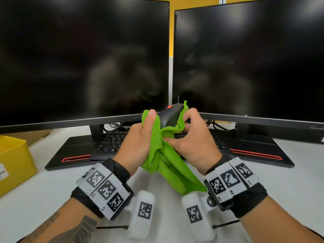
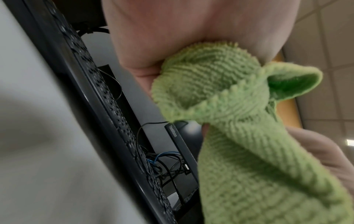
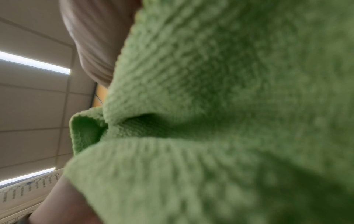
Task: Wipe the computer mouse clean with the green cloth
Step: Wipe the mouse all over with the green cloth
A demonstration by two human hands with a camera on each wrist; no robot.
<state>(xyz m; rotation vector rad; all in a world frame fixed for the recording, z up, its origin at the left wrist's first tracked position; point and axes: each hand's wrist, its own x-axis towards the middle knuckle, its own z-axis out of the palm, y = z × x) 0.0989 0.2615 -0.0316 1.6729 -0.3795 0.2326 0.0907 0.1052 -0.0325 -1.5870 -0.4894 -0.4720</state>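
Nearest the lens, white padded blocks (image 1: 142,214) printed with black square codes hang from black wrist straps, above a pale, smooth desk (image 1: 43,199). Just beyond them the green cloth (image 1: 168,163) is a soft, looped terry weave, bunched into folds and trailing down from the grip toward the wrists. The left hand (image 1: 140,139) is curled round one gathered side of the cloth, thumb upright on top of it. The right hand (image 1: 194,139) has its fingers bent round the other side, pinching a fold against the mouse (image 1: 171,114), a rounded black plastic shell with a red wheel that sits raised between the two hands, cloth wrapping its underside and right flank. Under the grip lies a flat black keyboard (image 1: 112,141); behind it stand two glossy dark monitors (image 1: 84,58). Far left of the grip sits a yellow box (image 1: 12,155).
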